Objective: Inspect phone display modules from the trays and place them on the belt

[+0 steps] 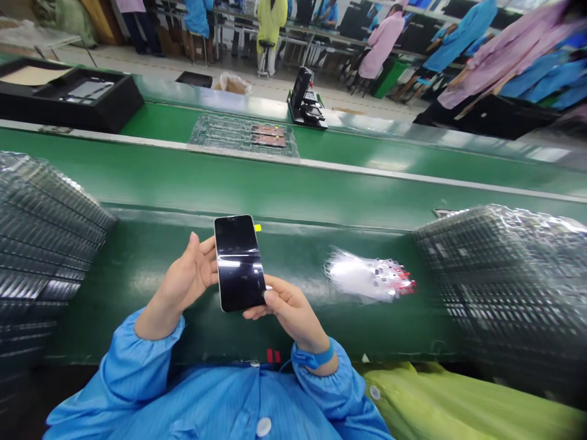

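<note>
At nine o'clock from the phone (239, 263), clear trays (41, 238) stood stacked. The left hand (186, 278), thumb raised and fingers loosely spread, met the phone's left edge. The phone faced screen-up over the green bench (298, 253); the right hand (291, 308) pinched its five-o'clock corner. Clear films (362, 276) lay at three o'clock, another tray stack (513, 287) beyond.
</note>
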`<action>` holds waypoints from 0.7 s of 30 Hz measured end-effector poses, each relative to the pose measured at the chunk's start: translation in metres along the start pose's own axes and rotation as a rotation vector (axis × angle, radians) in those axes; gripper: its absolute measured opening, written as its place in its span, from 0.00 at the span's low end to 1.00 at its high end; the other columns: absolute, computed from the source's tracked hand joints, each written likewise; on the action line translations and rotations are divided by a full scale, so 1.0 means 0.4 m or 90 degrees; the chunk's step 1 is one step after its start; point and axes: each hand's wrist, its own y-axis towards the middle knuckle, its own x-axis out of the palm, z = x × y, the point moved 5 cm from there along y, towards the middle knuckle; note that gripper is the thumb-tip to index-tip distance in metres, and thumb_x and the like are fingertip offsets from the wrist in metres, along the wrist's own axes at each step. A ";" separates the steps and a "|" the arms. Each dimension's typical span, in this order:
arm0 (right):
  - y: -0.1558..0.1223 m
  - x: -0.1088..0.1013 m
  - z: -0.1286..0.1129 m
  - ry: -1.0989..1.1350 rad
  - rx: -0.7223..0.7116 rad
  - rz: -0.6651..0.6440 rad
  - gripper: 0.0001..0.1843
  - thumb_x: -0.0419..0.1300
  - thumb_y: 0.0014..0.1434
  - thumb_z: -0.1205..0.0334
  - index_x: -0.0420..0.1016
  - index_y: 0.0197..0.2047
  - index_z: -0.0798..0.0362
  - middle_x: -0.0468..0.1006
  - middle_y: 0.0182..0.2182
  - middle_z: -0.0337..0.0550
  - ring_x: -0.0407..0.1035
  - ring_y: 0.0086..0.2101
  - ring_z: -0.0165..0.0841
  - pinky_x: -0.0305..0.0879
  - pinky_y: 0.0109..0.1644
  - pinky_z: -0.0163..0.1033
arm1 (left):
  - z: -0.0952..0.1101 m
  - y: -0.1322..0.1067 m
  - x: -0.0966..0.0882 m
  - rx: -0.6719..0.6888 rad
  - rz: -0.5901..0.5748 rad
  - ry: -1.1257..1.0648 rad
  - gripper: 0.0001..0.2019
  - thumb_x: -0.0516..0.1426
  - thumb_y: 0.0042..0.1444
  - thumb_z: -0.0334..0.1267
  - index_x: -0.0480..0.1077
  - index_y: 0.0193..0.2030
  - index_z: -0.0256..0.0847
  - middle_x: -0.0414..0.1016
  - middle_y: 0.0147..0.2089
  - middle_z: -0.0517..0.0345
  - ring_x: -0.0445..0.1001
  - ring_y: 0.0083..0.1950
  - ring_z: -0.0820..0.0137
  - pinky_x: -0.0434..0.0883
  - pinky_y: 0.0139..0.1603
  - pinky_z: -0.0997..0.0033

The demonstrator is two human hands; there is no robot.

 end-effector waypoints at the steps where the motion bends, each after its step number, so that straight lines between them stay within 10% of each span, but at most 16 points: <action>1: 0.002 -0.006 -0.005 -0.004 -0.018 0.019 0.26 0.64 0.64 0.46 0.73 0.60 0.51 0.86 0.38 0.45 0.83 0.37 0.37 0.78 0.42 0.40 | -0.007 -0.010 0.007 -0.011 -0.035 0.034 0.28 0.51 0.66 0.58 0.78 0.57 0.39 0.82 0.49 0.43 0.80 0.42 0.61 0.78 0.38 0.67; 9: 0.002 -0.045 -0.028 -0.049 -0.085 0.088 0.25 0.62 0.66 0.48 0.71 0.62 0.49 0.86 0.39 0.45 0.83 0.37 0.38 0.79 0.42 0.41 | -0.034 -0.078 0.023 0.016 -0.055 0.308 0.18 0.68 0.55 0.40 0.81 0.53 0.42 0.82 0.38 0.51 0.75 0.36 0.67 0.73 0.34 0.73; 16: 0.010 -0.007 -0.018 -0.020 -0.036 0.003 0.27 0.66 0.62 0.46 0.74 0.59 0.51 0.85 0.35 0.43 0.83 0.36 0.37 0.79 0.41 0.41 | -0.058 -0.027 0.046 -0.018 -0.007 -0.090 0.33 0.45 0.67 0.62 0.78 0.55 0.36 0.81 0.52 0.43 0.79 0.50 0.56 0.76 0.51 0.60; 21: 0.028 0.020 0.016 0.068 0.003 -0.035 0.21 0.72 0.55 0.48 0.79 0.45 0.53 0.82 0.30 0.38 0.81 0.31 0.31 0.78 0.35 0.32 | -0.083 -0.004 0.060 -0.119 0.029 -0.236 0.42 0.32 0.70 0.59 0.78 0.53 0.27 0.83 0.46 0.36 0.82 0.46 0.54 0.78 0.50 0.53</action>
